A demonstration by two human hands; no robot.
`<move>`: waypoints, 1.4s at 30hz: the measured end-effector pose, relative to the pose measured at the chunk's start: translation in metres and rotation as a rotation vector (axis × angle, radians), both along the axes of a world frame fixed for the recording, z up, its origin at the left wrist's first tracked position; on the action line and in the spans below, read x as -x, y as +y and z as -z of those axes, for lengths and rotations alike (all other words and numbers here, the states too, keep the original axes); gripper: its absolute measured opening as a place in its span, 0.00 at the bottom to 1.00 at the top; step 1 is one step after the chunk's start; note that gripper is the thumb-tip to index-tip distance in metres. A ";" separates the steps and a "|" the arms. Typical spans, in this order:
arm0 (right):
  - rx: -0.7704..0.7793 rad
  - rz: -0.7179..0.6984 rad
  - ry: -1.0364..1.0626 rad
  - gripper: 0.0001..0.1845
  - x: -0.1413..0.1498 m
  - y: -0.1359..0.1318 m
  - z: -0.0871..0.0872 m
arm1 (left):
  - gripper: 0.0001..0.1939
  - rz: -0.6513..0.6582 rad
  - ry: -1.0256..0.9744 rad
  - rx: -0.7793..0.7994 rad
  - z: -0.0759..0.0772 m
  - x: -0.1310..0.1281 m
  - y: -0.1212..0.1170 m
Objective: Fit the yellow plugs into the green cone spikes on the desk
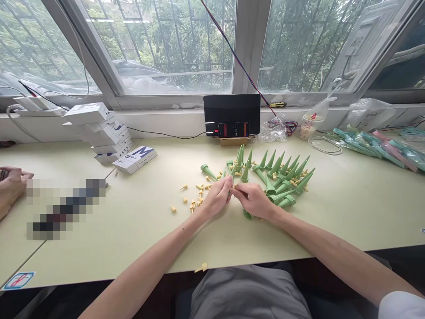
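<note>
My left hand (216, 196) and my right hand (255, 199) meet fingertip to fingertip above the table. Between the right thumb and forefinger is a small yellow plastic valve piece (234, 187). The left fingers are closed too, but what they grip is mostly hidden. Behind and right of my hands, many green plastic watering spikes (280, 181) stand or lie in a cluster, some with yellow pieces among them. Loose yellow valve pieces (185, 199) lie scattered left of my left hand. A green ring-shaped part (247, 215) shows below my right hand.
A yellow piece (201, 267) lies at the table's front edge. A phone (233, 130) leans on a black tablet (232, 106). White boxes (106, 133) are stacked left; another person's hand (13, 186) is farther left. Wrapped bundles (375, 148) and a bagged cup (310, 126) lie right.
</note>
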State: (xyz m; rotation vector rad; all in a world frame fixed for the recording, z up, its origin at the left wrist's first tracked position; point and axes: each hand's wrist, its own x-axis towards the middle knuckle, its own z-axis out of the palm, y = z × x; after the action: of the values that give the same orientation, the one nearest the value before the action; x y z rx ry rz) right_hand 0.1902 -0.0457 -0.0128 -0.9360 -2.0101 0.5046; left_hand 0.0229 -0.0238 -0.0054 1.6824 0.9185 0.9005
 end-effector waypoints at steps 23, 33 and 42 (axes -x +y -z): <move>-0.059 0.030 0.009 0.19 0.002 -0.001 0.002 | 0.26 -0.003 -0.014 -0.018 0.000 -0.001 0.000; 0.027 0.033 -0.041 0.22 -0.001 0.001 0.004 | 0.26 0.010 0.016 -0.016 -0.002 0.000 -0.001; -0.066 0.049 0.009 0.21 0.002 0.000 0.003 | 0.26 -0.010 0.004 -0.029 0.002 0.000 0.001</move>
State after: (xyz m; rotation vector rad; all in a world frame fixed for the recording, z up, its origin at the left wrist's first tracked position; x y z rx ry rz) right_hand 0.1885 -0.0454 -0.0160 -0.9380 -1.9795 0.4120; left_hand 0.0230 -0.0232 -0.0069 1.7066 0.9211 0.9216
